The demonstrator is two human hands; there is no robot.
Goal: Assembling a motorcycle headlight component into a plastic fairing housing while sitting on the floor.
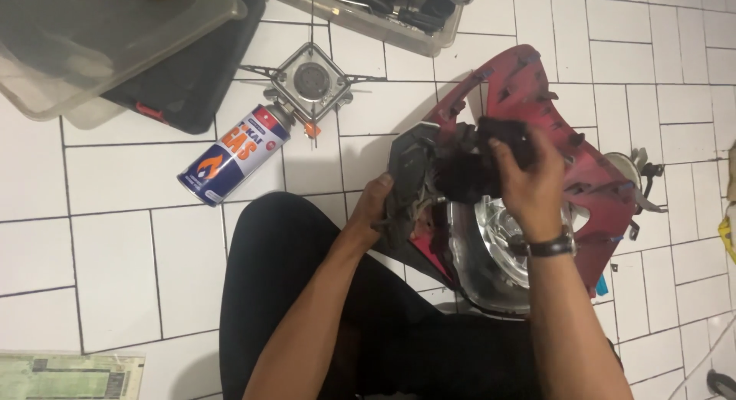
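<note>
A red plastic motorcycle headlight cowl (590,178) lies inside-up against my knee, with a chrome headlight reflector (491,250) set in it. My left hand (373,208) grips the cowl's dark left edge (406,170). My right hand (530,178), with a black watch on the wrist, is closed on a black rag-like wad (471,166) pressed onto the middle of the cowl. My black-clad leg (284,277) fills the lower centre.
A blue-and-white gas canister (234,155) lies on the white tiled floor, attached to a small camping burner (313,82). Clear plastic bins (100,40) sit at the top left, a tray of tools (391,9) at the top centre. A greenish mat (69,377) shows bottom left.
</note>
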